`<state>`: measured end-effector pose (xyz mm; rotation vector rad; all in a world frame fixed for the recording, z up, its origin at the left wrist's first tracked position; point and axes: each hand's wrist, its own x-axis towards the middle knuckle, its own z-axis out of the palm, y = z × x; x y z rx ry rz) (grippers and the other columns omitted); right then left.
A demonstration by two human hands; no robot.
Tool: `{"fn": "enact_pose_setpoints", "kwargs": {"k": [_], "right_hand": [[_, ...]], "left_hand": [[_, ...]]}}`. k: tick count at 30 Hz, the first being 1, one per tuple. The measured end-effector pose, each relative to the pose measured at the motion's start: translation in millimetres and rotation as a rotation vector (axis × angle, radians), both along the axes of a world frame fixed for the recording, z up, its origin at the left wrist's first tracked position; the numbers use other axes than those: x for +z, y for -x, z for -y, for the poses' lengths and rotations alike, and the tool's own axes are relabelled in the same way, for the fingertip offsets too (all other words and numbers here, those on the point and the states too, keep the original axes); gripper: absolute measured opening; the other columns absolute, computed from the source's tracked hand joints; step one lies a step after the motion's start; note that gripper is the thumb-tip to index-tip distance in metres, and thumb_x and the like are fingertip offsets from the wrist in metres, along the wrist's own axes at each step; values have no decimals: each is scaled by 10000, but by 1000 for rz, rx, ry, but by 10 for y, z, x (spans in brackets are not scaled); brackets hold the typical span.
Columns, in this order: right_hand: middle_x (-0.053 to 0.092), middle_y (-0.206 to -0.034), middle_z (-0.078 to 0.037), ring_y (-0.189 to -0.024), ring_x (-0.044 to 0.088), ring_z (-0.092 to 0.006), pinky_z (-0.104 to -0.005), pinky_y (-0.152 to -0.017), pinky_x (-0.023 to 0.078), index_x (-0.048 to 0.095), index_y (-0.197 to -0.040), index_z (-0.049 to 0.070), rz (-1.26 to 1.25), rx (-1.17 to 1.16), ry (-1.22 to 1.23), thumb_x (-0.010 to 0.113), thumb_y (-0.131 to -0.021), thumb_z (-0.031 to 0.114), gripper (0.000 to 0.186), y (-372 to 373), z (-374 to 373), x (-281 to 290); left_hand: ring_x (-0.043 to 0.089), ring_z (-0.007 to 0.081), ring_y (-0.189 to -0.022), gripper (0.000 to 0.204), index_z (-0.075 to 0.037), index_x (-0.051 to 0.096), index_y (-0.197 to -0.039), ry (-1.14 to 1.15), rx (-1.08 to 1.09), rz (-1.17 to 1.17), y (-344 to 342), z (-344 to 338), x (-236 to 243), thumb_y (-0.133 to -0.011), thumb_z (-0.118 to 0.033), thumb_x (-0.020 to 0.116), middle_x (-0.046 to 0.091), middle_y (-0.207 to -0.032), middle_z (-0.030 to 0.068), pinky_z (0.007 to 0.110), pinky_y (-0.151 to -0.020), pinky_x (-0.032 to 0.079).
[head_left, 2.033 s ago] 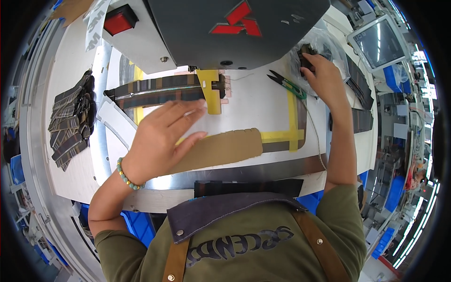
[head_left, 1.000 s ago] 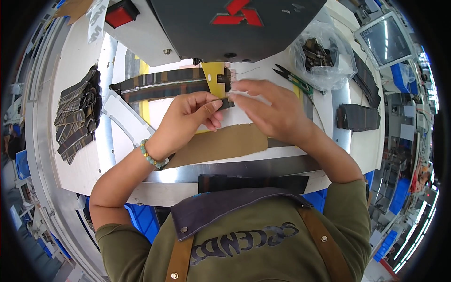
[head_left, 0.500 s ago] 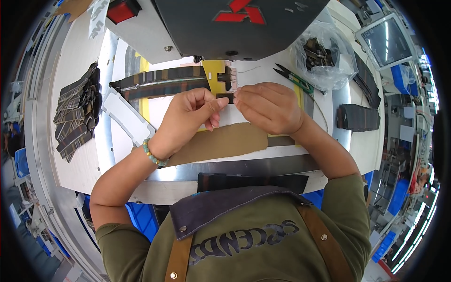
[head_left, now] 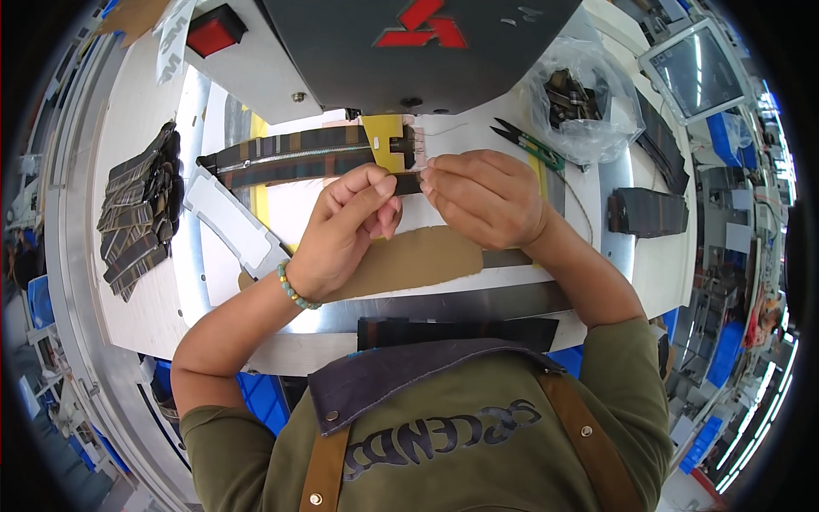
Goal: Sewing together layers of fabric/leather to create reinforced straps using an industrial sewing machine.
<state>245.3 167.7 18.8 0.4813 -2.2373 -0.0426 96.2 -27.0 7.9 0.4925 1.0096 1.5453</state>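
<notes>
A small dark fabric tab (head_left: pixel 409 183) is stretched between my two hands, just in front of the sewing machine's yellow plate (head_left: pixel 386 145). My left hand (head_left: pixel 345 226) pinches its left end between thumb and forefinger, the other fingers loosely curled. At the opposite end, the fingertips of my right hand (head_left: pixel 486 194) are closed on the tab. Beyond my left hand lies a plaid fabric strip with a metal zipper (head_left: pixel 294 156), its right end reaching the yellow plate. Another small dark piece (head_left: pixel 408 145) sits at the plate's notch, with loose thread beside it.
Overhead looms the dark machine head (head_left: pixel 401 60). Stacked plaid pieces (head_left: pixel 141 209) lie at left, beside a white plastic bracket (head_left: pixel 230 218). On the right are green-handled snips (head_left: pixel 533 147), a clear bag of fabric pieces (head_left: pixel 580 102) and a folded dark bundle (head_left: pixel 650 212). Brown card (head_left: pixel 418 263) lies nearer me.
More of the dark tab shows between my fingertips. My left hand has shifted slightly left and turned; my right hand keeps its pinch. The whole view has moved a little.
</notes>
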Motion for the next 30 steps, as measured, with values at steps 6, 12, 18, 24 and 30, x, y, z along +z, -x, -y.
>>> {"fn": "enact_pose_setpoints", "kwargs": {"k": [6, 12, 18, 24, 30], "right_hand": [[723, -960, -35, -982, 746, -185, -288, -717, 596, 736, -854, 66, -31, -23, 6, 748, -770, 129, 105, -13, -42, -22], [729, -953, -35, -973, 750, -185, -283, -714, 595, 743, -854, 61, -35, -55, -48, 761, -779, 91, 83, -18, -23, -18], [732, -958, -34, -977, 752, -186, -284, -723, 602, 744, -876, 67, -29, -9, -81, 773, -797, 99, 90, -3, -11, -27], [736, -974, -38, -977, 748, -191, -289, -733, 608, 737, -883, 69, -6, -12, -70, 767, -771, 109, 123, -8, 4, -53], [735, -993, -33, -986, 742, -196, -295, -736, 610, 730, -876, 67, -23, -2, -62, 761, -748, 110, 139, 3, 18, -96]], "left_hand": [[539, 68, -712, 260, -76, 650, -981, 28, -60, -15, 122, -64, 27, -1151, -271, 621, 611, -785, -21, 241, -684, 421], [465, 83, -645, 385, -45, 639, -872, 205, 78, -661, 51, -101, 75, -1142, -320, 638, 565, -714, -14, 281, -600, 372], [451, 125, -626, 300, 4, 635, -870, 71, 259, -998, 12, -145, 34, -1075, -193, 734, 547, -678, 39, 316, -599, 398], [540, 247, -629, 244, 5, 639, -869, 41, 297, -1226, -18, -164, 53, -1039, -135, 745, 597, -741, 119, 374, -594, 441], [530, 205, -615, 227, 8, 654, -898, -12, 302, -1347, -32, -160, 32, -1047, -135, 748, 601, -765, 103, 345, -587, 429]]}}
